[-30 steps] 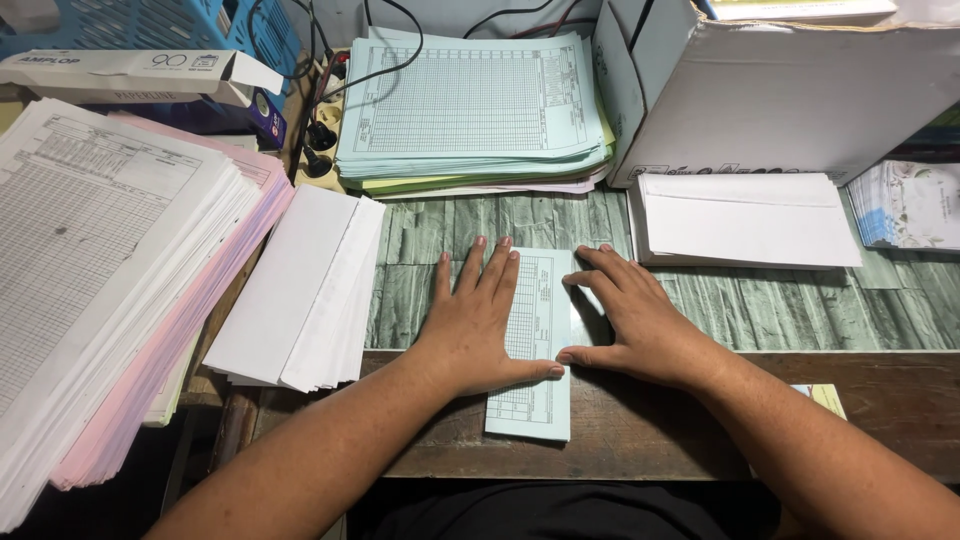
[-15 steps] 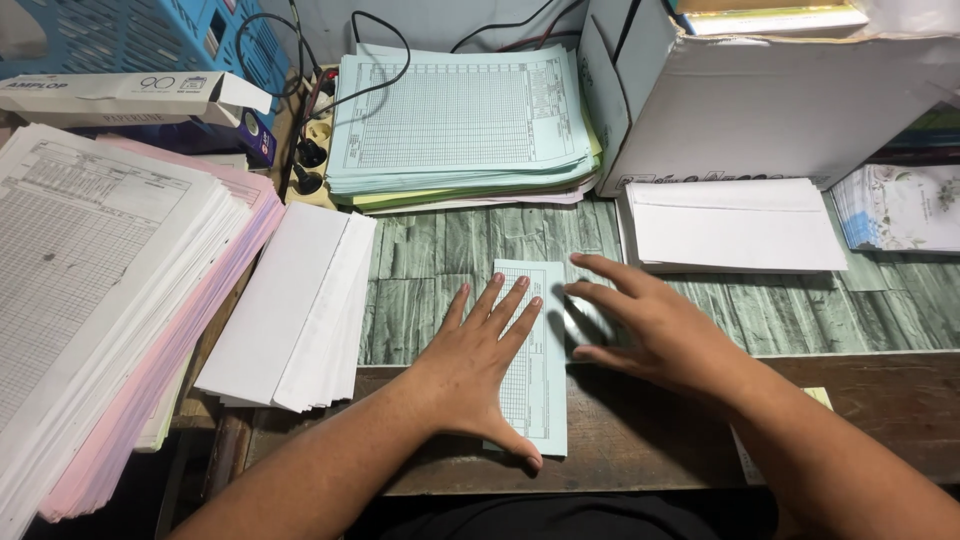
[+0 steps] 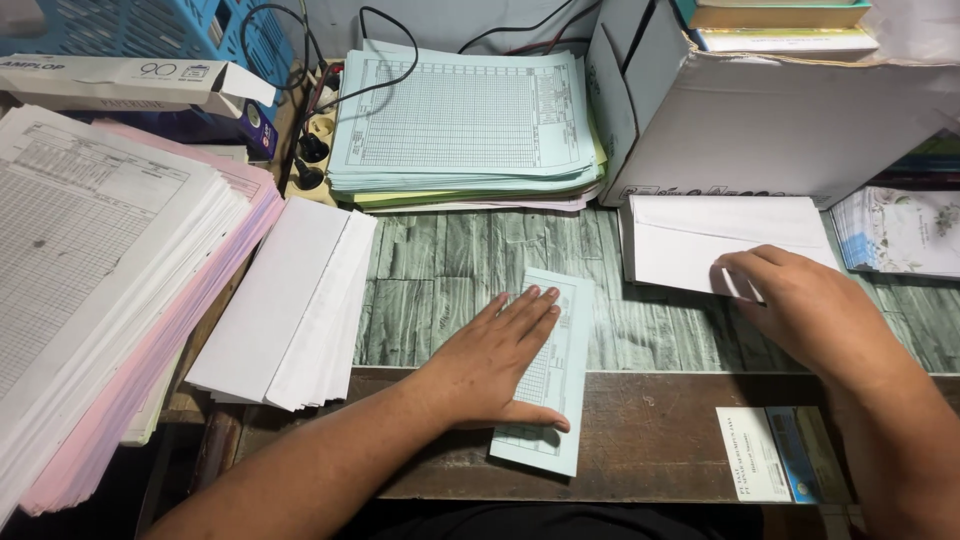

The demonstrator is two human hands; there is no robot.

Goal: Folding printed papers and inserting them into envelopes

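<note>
My left hand [image 3: 500,365] lies flat, fingers spread, on a folded light-blue form [image 3: 562,365] at the desk's front edge. My right hand [image 3: 800,305] is at the right, fingers pinching the lower edge of the top white envelope [image 3: 700,240] of a small pile. That pile sits in front of a white cardboard box [image 3: 780,120].
A tall stack of white and pink forms [image 3: 90,270] fills the left. Fanned white envelopes [image 3: 290,300] lie beside it. A stack of blue forms [image 3: 465,115] sits at the back, cables and a power strip [image 3: 315,140] next to it. Small cards [image 3: 770,465] rest at the front right.
My right hand left the folded blue form and moved right onto the white envelope pile. My left hand stayed pressed on the form, which turned slightly.
</note>
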